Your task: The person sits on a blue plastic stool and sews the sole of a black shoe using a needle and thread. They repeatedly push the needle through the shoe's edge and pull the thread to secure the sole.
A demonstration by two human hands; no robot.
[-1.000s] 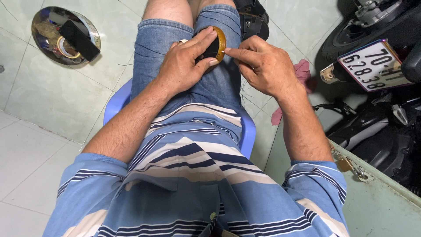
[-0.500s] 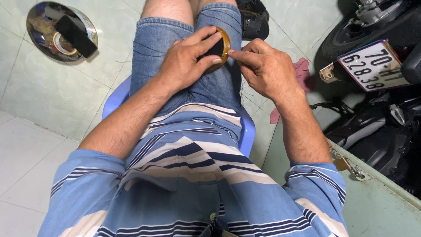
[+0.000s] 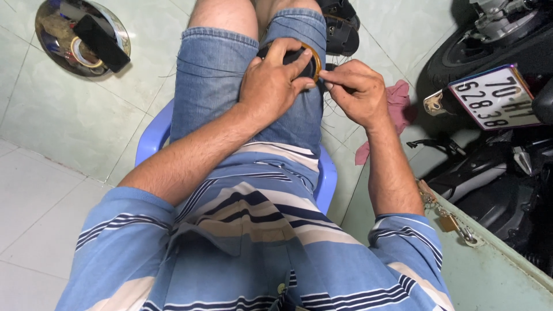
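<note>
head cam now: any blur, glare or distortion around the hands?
Head view: left hand and right hand on the round dark object are sharp, evenly lit, soft shadows only; glare on the metal tray; wide-angle stretch at the edges; scooter side is darker.

1. The shirt (image 3: 253, 242) is light blue with bands of navy, cream and tan stripes.
2. The shorts (image 3: 213, 80) are faded blue denim with paler stitching at the hem.
3. The chair (image 3: 151, 138) is pale lilac-blue plastic.
4. The roll of tape (image 3: 308, 60) under the left hand (image 3: 271, 86) is black with an amber-brown rim.
5. The floor tiles (image 3: 69, 126) are pale green, turning white nearer me.
6. The round tray (image 3: 121, 31) is shiny silver, with a black slab (image 3: 101, 41) across it.
7. The rag (image 3: 397, 103) is pinkish red.
8. The motorbike (image 3: 495, 167) is black, its plate (image 3: 494, 98) white.
9. The sandals (image 3: 340, 26) are black.
</note>
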